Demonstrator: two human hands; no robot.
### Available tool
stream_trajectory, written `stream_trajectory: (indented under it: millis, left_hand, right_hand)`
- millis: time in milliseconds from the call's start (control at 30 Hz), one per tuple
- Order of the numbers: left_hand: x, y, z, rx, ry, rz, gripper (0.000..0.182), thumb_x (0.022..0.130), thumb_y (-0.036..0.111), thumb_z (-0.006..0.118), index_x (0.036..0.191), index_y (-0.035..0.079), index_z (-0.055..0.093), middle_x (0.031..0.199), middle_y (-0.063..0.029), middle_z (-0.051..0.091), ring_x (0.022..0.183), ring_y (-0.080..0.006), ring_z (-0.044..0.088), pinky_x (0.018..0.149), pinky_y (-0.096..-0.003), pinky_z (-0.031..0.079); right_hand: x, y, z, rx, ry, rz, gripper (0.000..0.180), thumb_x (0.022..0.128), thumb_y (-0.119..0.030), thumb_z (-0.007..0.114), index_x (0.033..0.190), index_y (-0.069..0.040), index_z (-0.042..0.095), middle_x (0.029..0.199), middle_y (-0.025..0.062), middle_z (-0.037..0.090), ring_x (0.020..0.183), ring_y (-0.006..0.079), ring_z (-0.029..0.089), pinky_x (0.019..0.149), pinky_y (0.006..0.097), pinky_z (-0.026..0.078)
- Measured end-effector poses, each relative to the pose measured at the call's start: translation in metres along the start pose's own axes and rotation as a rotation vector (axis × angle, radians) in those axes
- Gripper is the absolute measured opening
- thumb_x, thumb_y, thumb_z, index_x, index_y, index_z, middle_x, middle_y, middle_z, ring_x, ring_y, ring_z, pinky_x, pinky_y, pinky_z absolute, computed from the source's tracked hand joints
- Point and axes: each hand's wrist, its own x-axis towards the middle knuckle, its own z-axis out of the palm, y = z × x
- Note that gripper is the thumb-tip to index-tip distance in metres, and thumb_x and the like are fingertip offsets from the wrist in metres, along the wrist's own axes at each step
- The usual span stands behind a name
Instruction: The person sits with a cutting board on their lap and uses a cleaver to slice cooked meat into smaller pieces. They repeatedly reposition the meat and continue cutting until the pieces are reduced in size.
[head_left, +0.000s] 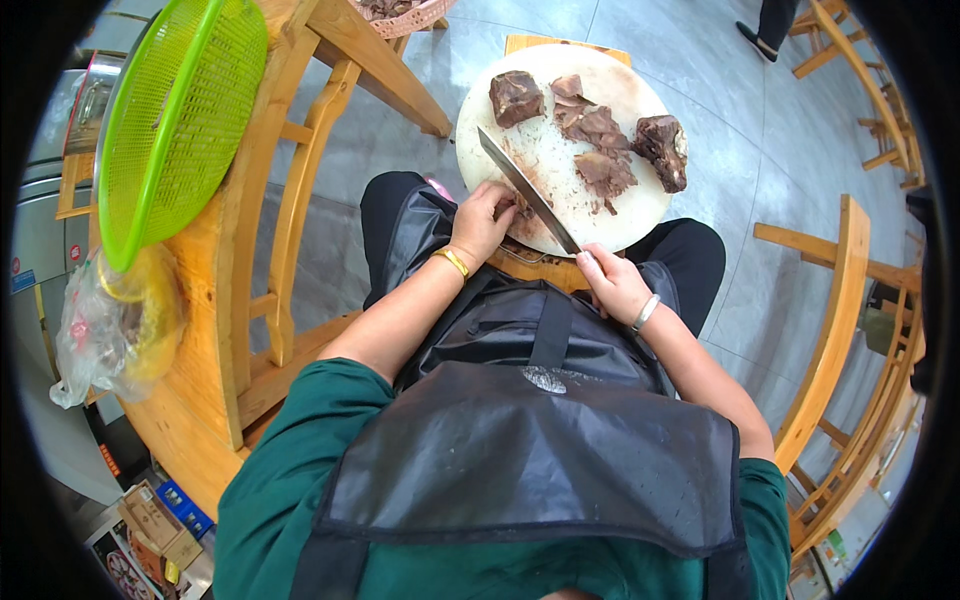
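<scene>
My right hand (616, 287) grips the handle of a long-bladed knife (529, 191), which slants up and left over a round white cutting board (555, 180). My left hand (484, 217) is at the board's lower left edge, its fingertips at small brown scraps; whether they pinch one cannot be told. Beyond the blade lie thin slices of dark cooked meat (600, 131) in a loose row. A dark meat chunk (516, 98) sits at the board's upper left. Another chunk with a pale patch (661, 152) lies at the right edge.
A wooden table (202, 300) at the left carries a green plastic basket (180, 127) and a clear plastic bag (112, 330). A pink basket (397, 19) with brown pieces is at the top. Wooden chairs (825, 330) stand on the right. Another person's foot (756, 41) shows at the top right.
</scene>
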Motion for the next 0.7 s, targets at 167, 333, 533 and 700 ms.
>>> stream_trajectory:
  millis: [167,333,533,700]
  left_hand:
    - [0.001,-0.002,0.002,0.057,0.030,0.045,0.017,0.080,0.003,0.071,0.095,0.001,0.063,0.093,-0.0093,0.062,0.074,-0.0210,0.065,0.066,-0.0276,0.053]
    - [0.001,-0.006,0.001,0.059,0.029,0.021,0.016,0.080,0.003,0.071,0.094,0.001,0.063,0.094,-0.0093,0.062,0.074,-0.0206,0.065,0.065,-0.0273,0.053]
    - [0.001,-0.005,0.001,0.076,0.036,0.036,0.015,0.080,0.004,0.071,0.092,0.001,0.063,0.091,-0.0100,0.061,0.073,-0.0222,0.065,0.064,-0.0282,0.052]
    - [0.002,-0.003,0.002,0.068,0.032,0.019,0.013,0.080,0.004,0.070,0.090,0.001,0.062,0.089,-0.0114,0.061,0.076,-0.0256,0.065,0.066,-0.0310,0.053]
  right_hand:
    - [-0.016,-0.002,-0.017,-0.169,-0.019,-0.031,0.031,0.098,-0.035,0.048,0.113,-0.009,0.056,0.077,0.0190,0.066,0.074,0.0385,0.065,0.068,0.0452,0.051]
    - [-0.018,-0.001,-0.017,-0.316,0.057,-0.179,0.030,0.098,-0.035,0.048,0.114,-0.011,0.055,0.078,0.0191,0.066,0.073,0.0387,0.065,0.068,0.0472,0.051]
    - [-0.008,0.005,-0.009,-0.296,0.056,-0.164,0.032,0.098,-0.036,0.047,0.115,-0.010,0.054,0.080,0.0207,0.066,0.076,0.0404,0.065,0.070,0.0480,0.051]
    - [0.058,-0.004,0.018,-0.339,0.078,-0.163,0.036,0.097,-0.041,0.046,0.112,-0.010,0.055,0.086,0.0247,0.066,0.084,0.0428,0.064,0.077,0.0491,0.050]
